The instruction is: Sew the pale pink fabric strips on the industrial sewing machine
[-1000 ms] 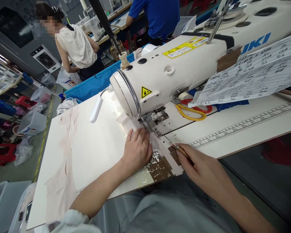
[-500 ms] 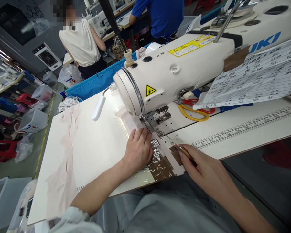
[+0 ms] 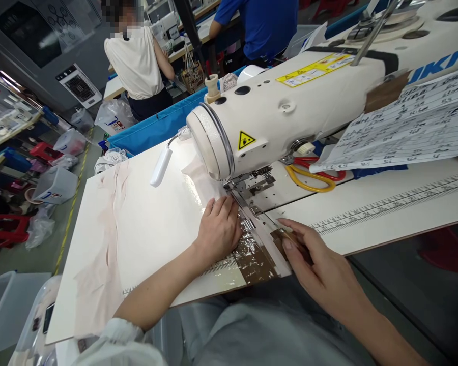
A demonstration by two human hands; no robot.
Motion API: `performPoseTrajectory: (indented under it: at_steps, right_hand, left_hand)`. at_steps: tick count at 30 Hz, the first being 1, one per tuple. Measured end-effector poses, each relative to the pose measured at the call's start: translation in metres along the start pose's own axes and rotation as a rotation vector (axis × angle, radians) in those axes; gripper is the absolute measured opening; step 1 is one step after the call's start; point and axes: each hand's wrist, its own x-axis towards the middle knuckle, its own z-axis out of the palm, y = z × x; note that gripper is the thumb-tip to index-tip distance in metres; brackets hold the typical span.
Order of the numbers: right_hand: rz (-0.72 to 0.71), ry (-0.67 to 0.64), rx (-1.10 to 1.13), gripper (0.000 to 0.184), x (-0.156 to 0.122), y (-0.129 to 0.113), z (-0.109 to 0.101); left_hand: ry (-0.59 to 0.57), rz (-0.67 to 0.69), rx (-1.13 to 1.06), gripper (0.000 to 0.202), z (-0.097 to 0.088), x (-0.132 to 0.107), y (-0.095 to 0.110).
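My left hand (image 3: 219, 226) lies on a pale pink fabric strip (image 3: 204, 185), fingers together and pressed flat, just in front of the presser foot (image 3: 239, 193) of a white sewing machine (image 3: 290, 112). My right hand (image 3: 320, 267) pinches a thin brown-handled pointed tool (image 3: 280, 229) whose tip reaches toward the needle area over a narrow fabric band (image 3: 265, 244). Brown and clear tape patches (image 3: 254, 259) cover the table edge beneath both hands.
More pink fabric (image 3: 107, 229) trails off to the left on the white table (image 3: 152, 223). Yellow-and-red scissors (image 3: 313, 178) lie under a printed sheet (image 3: 408, 129). A white lamp (image 3: 161, 165) hangs by the machine. Two people (image 3: 137, 61) work behind; bins and red stools stand at left.
The view has drifted slightly, shifting everything right and up. My left hand has crept a little toward the presser foot; my right hand has kept its grip on the tool.
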Motion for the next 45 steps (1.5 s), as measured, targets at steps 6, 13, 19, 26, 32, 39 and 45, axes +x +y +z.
performPoseTrajectory:
  at_steps: [6,13,19,26,32,39,45]
  right_hand:
    - [-0.274,0.041,-0.023,0.020,0.014,-0.007,0.017]
    - [-0.455,0.129,-0.281,0.024,0.033,-0.013,0.041]
    - [-0.514,0.220,-0.462,0.025,0.039,-0.014,0.052]
    - [-0.488,0.200,-0.610,0.024,0.037,-0.018,0.056]
    - [-0.399,0.128,-0.711,0.030,0.041,-0.026,0.062]
    - [-0.439,0.150,-0.525,0.027,0.025,-0.026,0.048]
    - [-0.280,0.007,-0.054,0.033,0.001,-0.013,0.020]
  left_hand:
    - [-0.008,-0.049,-0.048,0.039,0.001,0.006,-0.005]
    - [0.006,-0.086,-0.123,0.037,0.004,0.008,-0.011]
    - [-0.002,-0.071,-0.145,0.037,0.003,0.007,-0.013]
    - [0.007,-0.103,-0.146,0.035,0.006,0.008,-0.014]
    - [0.019,-0.124,-0.175,0.035,0.008,0.011,-0.024]
    - [0.031,-0.123,-0.224,0.034,0.003,0.008,-0.032]
    - [-0.096,-0.056,-0.286,0.032,-0.048,-0.022,-0.045]
